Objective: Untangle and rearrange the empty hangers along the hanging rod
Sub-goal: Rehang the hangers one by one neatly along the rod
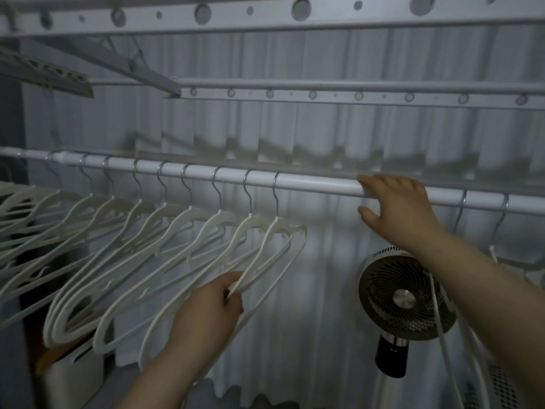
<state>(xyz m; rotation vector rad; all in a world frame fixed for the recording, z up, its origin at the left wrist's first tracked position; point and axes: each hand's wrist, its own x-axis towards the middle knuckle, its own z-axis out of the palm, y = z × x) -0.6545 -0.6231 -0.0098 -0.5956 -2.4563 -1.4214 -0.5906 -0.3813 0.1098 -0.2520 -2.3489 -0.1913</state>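
Hanging in a slanted row along the left half of the hanging rod (pixel 309 183), the white hangers (pixel 177 219) look light, stiff and snag-prone, best held at the shoulder. The left hand (pixel 212 308) pinches the rightmost one's lower arm between its fingers. The right hand (pixel 395 202) curls its fingers over the rod's middle.
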